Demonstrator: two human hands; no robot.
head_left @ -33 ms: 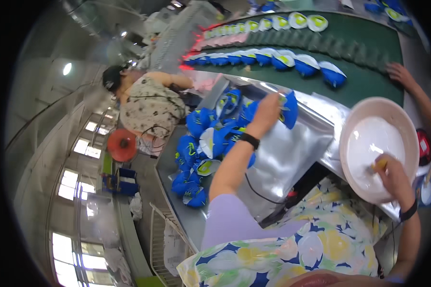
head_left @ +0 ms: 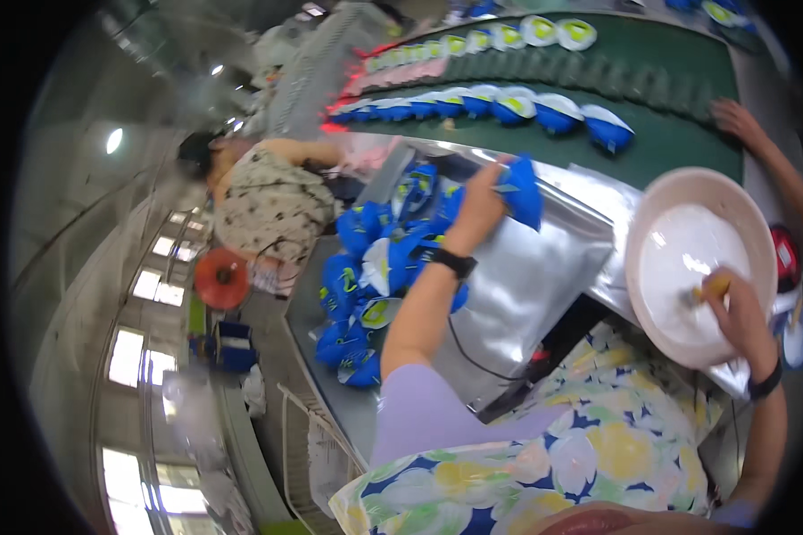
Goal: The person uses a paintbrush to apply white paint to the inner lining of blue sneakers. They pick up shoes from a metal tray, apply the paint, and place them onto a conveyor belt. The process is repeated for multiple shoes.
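Observation:
My left hand (head_left: 478,207) is closed on a blue piece that looks like a shoe upper (head_left: 523,192), raised above the metal tray. Beside that hand, several more blue uppers (head_left: 341,278) with white and lime parts lie heaped in the tray. Over on the right, my right hand (head_left: 742,319) pinches what seems to be a small brush with a yellowish handle (head_left: 713,286). Its lower end is down at the white liquid (head_left: 678,245) in a pale pink bowl (head_left: 636,259).
A green conveyor (head_left: 678,147) carries rows of blue-and-white pieces (head_left: 558,114). Another person's hand (head_left: 736,119) reaches over its right end. A person in a patterned top (head_left: 272,201) works at the left. The metal tray (head_left: 544,281) spans the middle; a red-and-black object (head_left: 785,259) sits beside the bowl.
The held upper has turned in my left hand, showing more plain blue. My right hand stays at the bowl with the brush. The whole view has shifted slightly.

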